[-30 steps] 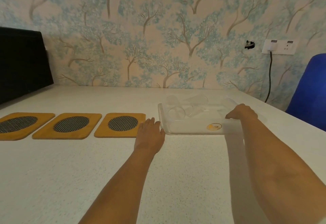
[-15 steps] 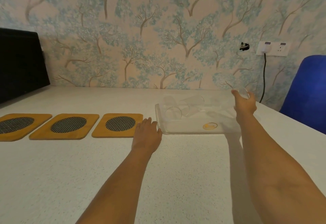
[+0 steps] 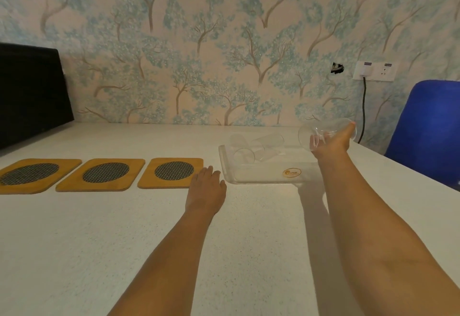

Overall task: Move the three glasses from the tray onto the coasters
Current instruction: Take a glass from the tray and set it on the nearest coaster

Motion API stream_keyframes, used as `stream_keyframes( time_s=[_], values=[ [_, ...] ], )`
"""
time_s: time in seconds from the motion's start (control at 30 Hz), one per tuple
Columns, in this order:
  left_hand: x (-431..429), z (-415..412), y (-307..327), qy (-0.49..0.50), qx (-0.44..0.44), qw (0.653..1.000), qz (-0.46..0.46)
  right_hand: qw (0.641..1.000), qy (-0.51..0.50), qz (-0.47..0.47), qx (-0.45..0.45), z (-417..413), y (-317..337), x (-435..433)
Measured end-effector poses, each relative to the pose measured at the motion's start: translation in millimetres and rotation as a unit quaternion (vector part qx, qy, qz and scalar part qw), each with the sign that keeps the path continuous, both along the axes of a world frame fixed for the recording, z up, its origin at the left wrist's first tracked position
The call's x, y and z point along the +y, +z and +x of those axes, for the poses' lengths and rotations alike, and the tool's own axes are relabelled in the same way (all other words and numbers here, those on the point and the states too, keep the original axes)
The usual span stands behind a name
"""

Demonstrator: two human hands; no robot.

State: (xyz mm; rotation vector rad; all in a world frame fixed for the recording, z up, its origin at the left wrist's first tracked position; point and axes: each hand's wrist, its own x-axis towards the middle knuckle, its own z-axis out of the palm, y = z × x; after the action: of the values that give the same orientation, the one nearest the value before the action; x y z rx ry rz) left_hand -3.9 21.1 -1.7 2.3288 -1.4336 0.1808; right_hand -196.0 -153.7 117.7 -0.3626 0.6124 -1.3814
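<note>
A clear plastic tray (image 3: 263,178) with a gold sticker lies on the white table. Two clear glasses (image 3: 251,147) lie on their sides in its far left part. My right hand (image 3: 328,145) holds a third clear glass (image 3: 323,131) tilted on its side, lifted above the tray's far right corner. My left hand (image 3: 206,188) rests flat on the table, fingers apart, between the tray and the nearest coaster. Three wooden coasters with dark mesh centres sit in a row to the left: right (image 3: 171,172), middle (image 3: 104,173), left (image 3: 32,175). All three coasters are bare.
A black chair back (image 3: 29,91) stands at the far left edge of the table. A blue chair (image 3: 428,129) is at the right. A wall socket with a black cable (image 3: 364,106) is behind the tray, on the wallpapered wall.
My right hand went from the tray's near right rim to its far right, closed on a glass and lifted it clear of the tray. My left hand stayed put.
</note>
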Motion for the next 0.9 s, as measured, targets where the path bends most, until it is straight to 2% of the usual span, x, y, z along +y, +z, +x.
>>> stream_keyframes(
  time_s=[0.17,0.23,0.37,0.47,0.53,0.6,0.67,0.7,0.8,0.9],
  values=[
    [20,-3,0,-0.001,0.008,1.000,-0.010,0.992,0.067,0.039,-0.095,8,6,20],
    [30,-3,0,-0.003,0.013,1.000,-0.012,0.990,0.113,0.042,-0.079,13,12,33],
    [51,-2,0,-0.007,0.012,1.000,-0.012,0.980,0.194,0.036,0.007,25,21,64],
    [68,1,0,-0.005,0.013,1.000,-0.014,0.956,0.256,-0.082,0.118,30,15,90],
    [81,4,0,-0.008,0.014,1.000,-0.015,0.938,0.314,-0.073,0.125,38,14,96],
    [94,8,-1,-0.011,0.011,1.000,-0.019,0.930,0.301,-0.111,0.181,46,16,109],
    [106,14,-2,-0.012,0.008,1.000,-0.016,0.931,0.317,-0.039,0.178,57,23,122],
    [112,17,-2,-0.011,0.008,1.000,-0.012,0.924,0.318,-0.031,0.211,63,25,130],
    [129,26,-2,-0.009,0.015,1.000,0.000,0.883,0.321,-0.062,0.338,73,28,154],
    [143,35,-2,-0.011,0.024,1.000,0.006,0.821,0.314,-0.101,0.465,85,31,178]
  ],
)
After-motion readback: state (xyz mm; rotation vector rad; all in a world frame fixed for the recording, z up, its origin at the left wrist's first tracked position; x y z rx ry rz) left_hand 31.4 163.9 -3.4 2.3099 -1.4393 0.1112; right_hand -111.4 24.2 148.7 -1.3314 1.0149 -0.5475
